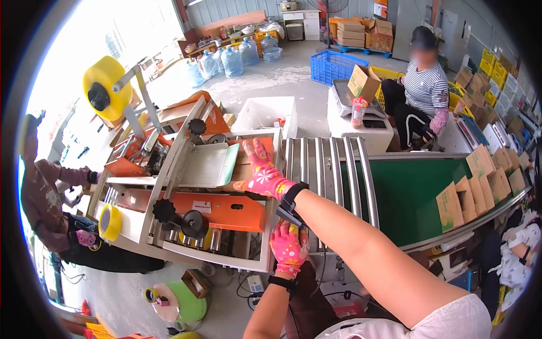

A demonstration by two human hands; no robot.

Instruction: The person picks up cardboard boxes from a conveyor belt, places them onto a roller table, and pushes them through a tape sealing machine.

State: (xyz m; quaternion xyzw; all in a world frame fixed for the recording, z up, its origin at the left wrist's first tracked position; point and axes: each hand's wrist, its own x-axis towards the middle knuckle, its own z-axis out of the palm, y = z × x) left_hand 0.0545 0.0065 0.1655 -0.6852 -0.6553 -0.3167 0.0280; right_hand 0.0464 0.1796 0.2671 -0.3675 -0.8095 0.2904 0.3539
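Note:
My right hand (263, 176), in a pink flowered glove with bare fingertips, reaches into the tape sealing machine (179, 195). Its fingers are spread over a brown cardboard box (243, 170), of which only a part shows beside a pale metal plate (206, 164). Lower down, my left hand (289, 248), gloved alike, is by the end of the machine's frame, near the steel rollers (330, 175). Its fingers point forward and look loosely extended, holding nothing that I can see; the black band on my right wrist partly covers them.
Upright cardboard boxes (480, 189) line the green conveyor belt (395, 192) on the right. A seated person (426, 85) works beyond it, and another person (51, 198) stands at left. Yellow tape rolls (110, 85) hang on the machine. A white bin (262, 116) stands behind it.

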